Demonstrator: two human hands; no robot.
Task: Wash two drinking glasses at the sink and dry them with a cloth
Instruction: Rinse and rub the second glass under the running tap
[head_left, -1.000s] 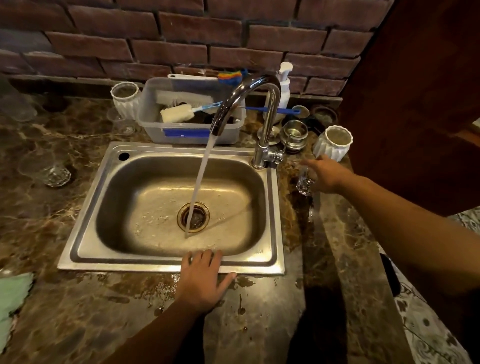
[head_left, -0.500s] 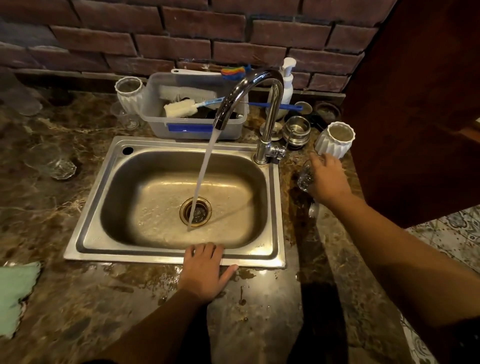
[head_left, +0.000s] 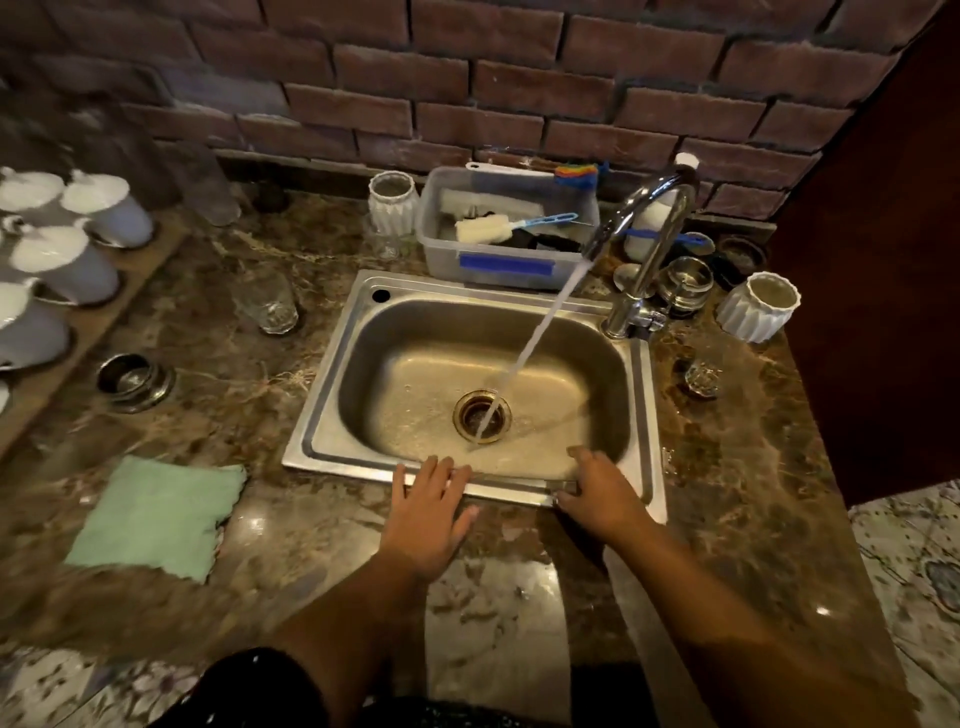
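Note:
Water runs from the chrome tap (head_left: 644, 244) into the steel sink (head_left: 332, 415) and down its drain. One clear drinking glass (head_left: 702, 375) stands on the counter right of the sink. Another clear glass (head_left: 270, 306) stands left of the sink. A green cloth (head_left: 156, 514) lies flat on the counter at the front left. My left hand (head_left: 428, 514) rests flat on the sink's front rim, fingers spread. On the same rim further right rests my right hand (head_left: 602, 493), fingers relaxed over the edge. Neither hand holds anything.
A plastic tub (head_left: 498, 260) with a bottle brush stands behind the sink, flanked by white ribbed cups (head_left: 756, 306). White lidded cups (head_left: 62, 260) line a wooden board at far left. A small metal bowl (head_left: 132, 379) sits on the counter. A dark cabinet side (head_left: 883, 260) bounds the right.
My right hand left the glass standing right of the sink and came back to the sink's front rim. The view swung left, showing the cloth and the white cups.

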